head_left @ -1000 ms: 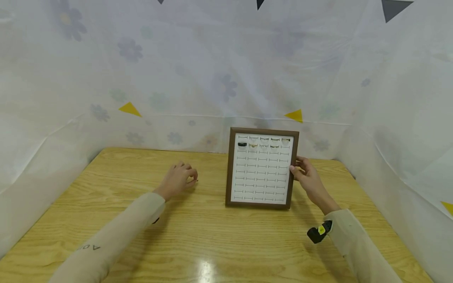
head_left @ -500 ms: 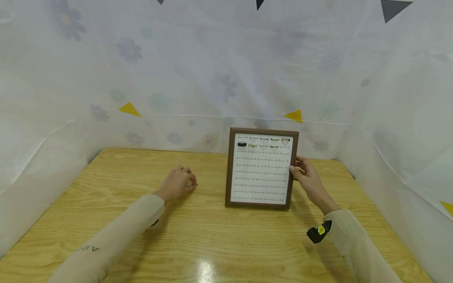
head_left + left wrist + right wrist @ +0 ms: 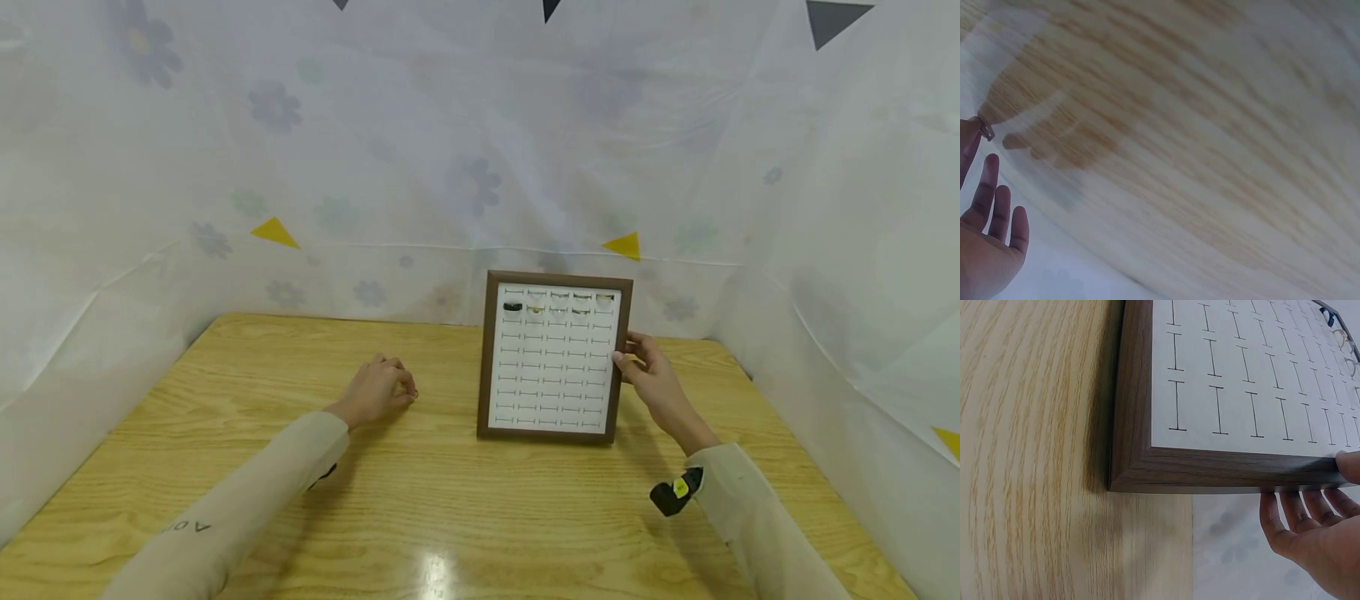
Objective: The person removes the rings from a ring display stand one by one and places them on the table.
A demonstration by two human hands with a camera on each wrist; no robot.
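Right hand (image 3: 651, 375) is gripping the right edge of the framed ring board (image 3: 553, 358), thumb on the front of the frame, the other fingers (image 3: 1297, 512) curling behind it. The board is standing upright on the wooden counter (image 3: 450, 500), tilting slightly back, right of centre. Left hand (image 3: 375, 390) is resting on the counter well left of the board, apart from it, fingers loosely curled. In the left wrist view a small metal piece (image 3: 986, 130) is sitting at the thumb tip, looks like a ring, thumb and forefinger pinching it; too small to name for sure; the other fingers (image 3: 999, 209) are lying together, relaxed.

Counts: one board; five rings in its top row, one black (image 3: 513, 307), the others pale or metallic (image 3: 581, 311); rows below are showing only bare slots. Two hands, both in beige sleeves (image 3: 247, 500). One black and yellow wrist device (image 3: 675, 492) on the right forearm.
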